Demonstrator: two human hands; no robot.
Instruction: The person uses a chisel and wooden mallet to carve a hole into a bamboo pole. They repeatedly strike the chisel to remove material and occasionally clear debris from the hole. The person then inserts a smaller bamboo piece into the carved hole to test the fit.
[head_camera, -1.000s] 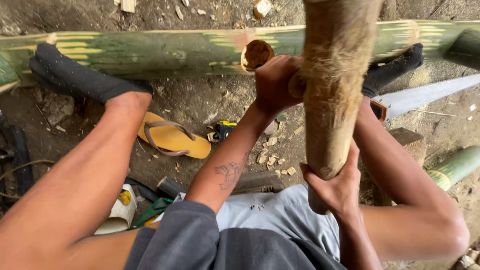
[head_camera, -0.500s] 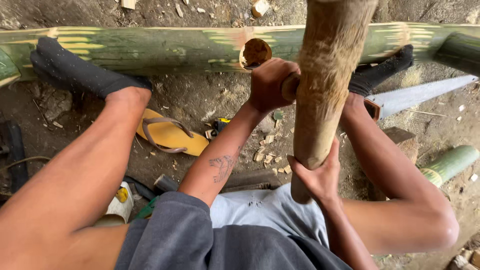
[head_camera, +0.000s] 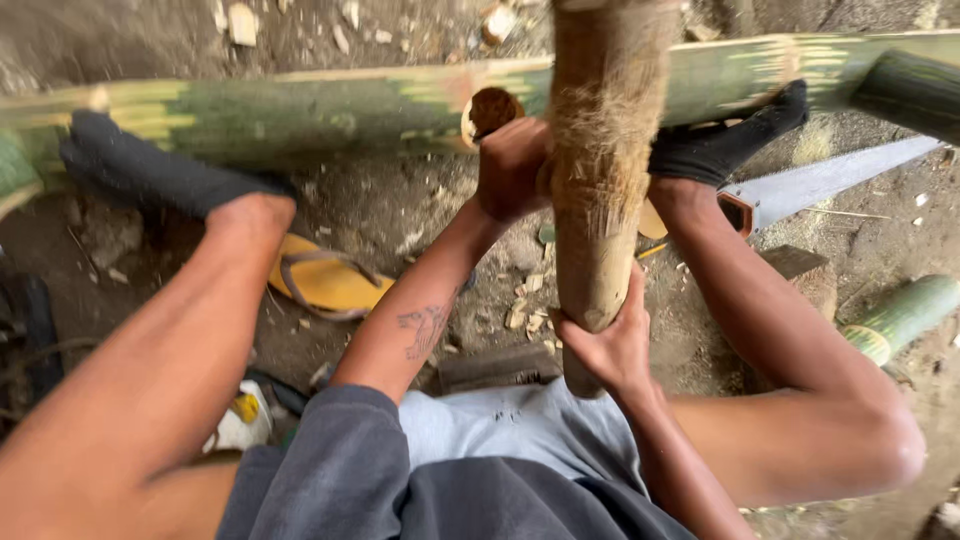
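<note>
I sit on the ground with a thick brown fibrous pole (head_camera: 600, 200) held between my legs. Its top runs out of the frame. My left hand (head_camera: 510, 165) grips the pole from the left at mid-height, next to a round brown hole (head_camera: 492, 108) in a long green bamboo trunk (head_camera: 330, 105). My right hand (head_camera: 610, 345) clasps the pole's lower end near my lap. Both feet, in black socks (head_camera: 150, 175), press against the green trunk.
A handsaw (head_camera: 830, 175) lies on the dirt at the right, and a short green bamboo piece (head_camera: 905, 315) below it. A yellow sandal (head_camera: 325, 280) lies left of my left forearm. Wood chips litter the ground, and a white object (head_camera: 240, 420) sits by my left thigh.
The pole's lower end has swung a little to the left, my right hand moving with it. My left hand keeps its grip by the hole.
</note>
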